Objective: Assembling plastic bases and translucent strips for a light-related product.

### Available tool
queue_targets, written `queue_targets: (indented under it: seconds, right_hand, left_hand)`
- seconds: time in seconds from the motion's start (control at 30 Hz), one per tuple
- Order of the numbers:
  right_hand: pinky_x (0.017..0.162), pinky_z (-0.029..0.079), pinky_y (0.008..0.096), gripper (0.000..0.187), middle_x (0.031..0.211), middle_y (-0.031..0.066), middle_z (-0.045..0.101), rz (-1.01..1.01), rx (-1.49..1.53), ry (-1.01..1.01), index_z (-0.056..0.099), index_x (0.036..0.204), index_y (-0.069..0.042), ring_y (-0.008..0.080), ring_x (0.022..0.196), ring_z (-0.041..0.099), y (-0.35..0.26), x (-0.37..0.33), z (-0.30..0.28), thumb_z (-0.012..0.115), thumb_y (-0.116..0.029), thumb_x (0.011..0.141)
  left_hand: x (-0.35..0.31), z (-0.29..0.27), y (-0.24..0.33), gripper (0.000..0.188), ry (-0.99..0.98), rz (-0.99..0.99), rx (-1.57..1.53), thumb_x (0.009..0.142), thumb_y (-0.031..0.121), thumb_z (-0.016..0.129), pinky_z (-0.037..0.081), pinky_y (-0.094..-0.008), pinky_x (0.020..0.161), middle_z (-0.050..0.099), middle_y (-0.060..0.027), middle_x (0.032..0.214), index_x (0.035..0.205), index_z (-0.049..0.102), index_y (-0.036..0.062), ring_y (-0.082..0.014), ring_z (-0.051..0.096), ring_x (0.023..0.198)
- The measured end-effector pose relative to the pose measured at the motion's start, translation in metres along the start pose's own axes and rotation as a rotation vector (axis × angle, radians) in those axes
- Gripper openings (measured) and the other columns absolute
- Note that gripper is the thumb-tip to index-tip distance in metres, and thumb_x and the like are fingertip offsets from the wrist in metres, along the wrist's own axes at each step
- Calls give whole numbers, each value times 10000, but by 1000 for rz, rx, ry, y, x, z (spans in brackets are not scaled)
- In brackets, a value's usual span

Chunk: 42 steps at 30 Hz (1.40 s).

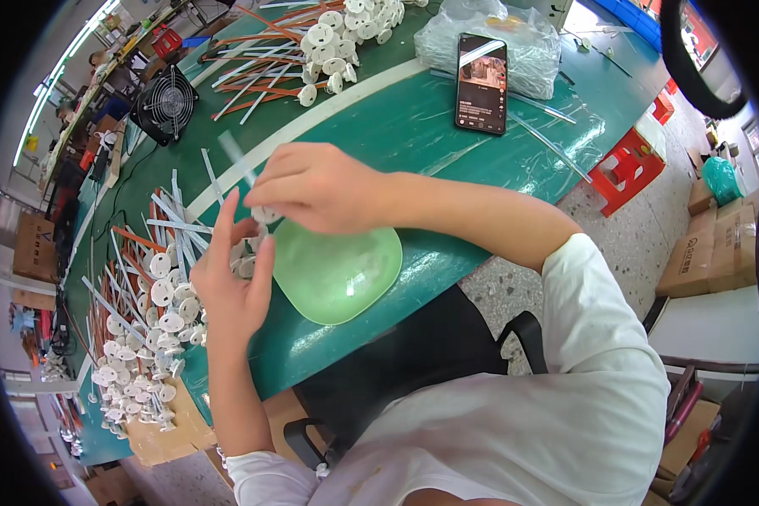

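Observation:
My right hand (pixel 325 187) is closed in a pinch on a white disc piece (pixel 266 215), over the left rim of a green dish (pixel 337 287). A pale strip (pixel 234 152), smeared by motion, sticks up beyond its fingertips and seems to belong to that piece. My left hand (pixel 232 282) is beside it on the left, thumb and forefinger spread. White discs (pixel 246 266) show between them; whether the left hand touches these is unclear. Left of that hand lies a large heap of white disc pieces (pixel 161 293) with clear and brown strips.
Another heap of disc pieces (pixel 320 35) and strips lies at the far side of the green table (pixel 363 143). A phone (pixel 481 84) with a lit screen leans against a clear plastic bag (pixel 527 51). A black fan (pixel 169 103) stands far left; a red stool (pixel 632 169) is at right.

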State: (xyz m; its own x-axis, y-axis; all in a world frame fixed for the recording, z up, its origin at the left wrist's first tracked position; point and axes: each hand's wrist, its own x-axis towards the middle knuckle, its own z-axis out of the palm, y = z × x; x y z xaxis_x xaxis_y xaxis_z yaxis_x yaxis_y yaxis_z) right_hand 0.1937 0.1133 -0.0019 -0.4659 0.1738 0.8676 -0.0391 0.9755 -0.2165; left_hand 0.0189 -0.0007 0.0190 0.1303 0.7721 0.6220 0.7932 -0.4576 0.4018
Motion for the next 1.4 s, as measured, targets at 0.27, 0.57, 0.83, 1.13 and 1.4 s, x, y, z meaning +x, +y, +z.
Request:
queue_targets:
  seconds: [0.27, 0.57, 0.83, 1.13, 1.4]
  right_hand:
    - [754, 567, 345, 260, 966, 62, 654, -184, 40, 176, 669, 892, -18, 293, 914, 649, -35, -4, 10, 748, -4, 645]
    - [757, 569, 348, 357, 968, 62, 689, -23, 215, 109, 704, 1006, -70, 286, 910, 652, -36, -2, 5, 688, 67, 677]
    - [734, 572, 345, 353, 990, 80, 703, -60, 216, 82, 706, 1032, -51, 302, 906, 667, -34, -9, 5, 689, 71, 701]
    - [841, 532, 435, 355, 1009, 137, 669, 217, 46, -529, 673, 1056, -19, 341, 932, 647, -26, -9, -11, 744, -237, 785]
    - [891, 512, 416, 318, 1103, 169, 643, 127, 266, -958, 688, 1040, 12, 330, 973, 638, -39, -13, -20, 704, -149, 766]
  left_hand:
    - [-16, 4, -4, 535, -95, 2, -226, 839, -32, 654, 540, -303, 790, 711, -219, 1028, 1351, 506, -84, -251, 733, 899]
    - [-15, 9, -6, 464, -1, -109, -275, 873, -46, 635, 531, -275, 771, 727, -195, 1020, 1327, 541, -78, -199, 728, 907]
    - [-10, 1, 6, 419, -68, 48, 13, 857, -54, 638, 517, -281, 645, 713, -191, 915, 1273, 599, -28, -262, 721, 718]
    - [-7, 2, -4, 309, 24, 23, 95, 869, -42, 649, 517, -320, 607, 709, -168, 833, 1177, 641, -14, -269, 697, 678]
    - [-14, 15, -7, 341, -34, 61, 97, 851, -20, 682, 446, -339, 526, 646, -129, 704, 1187, 655, 33, -255, 624, 588]
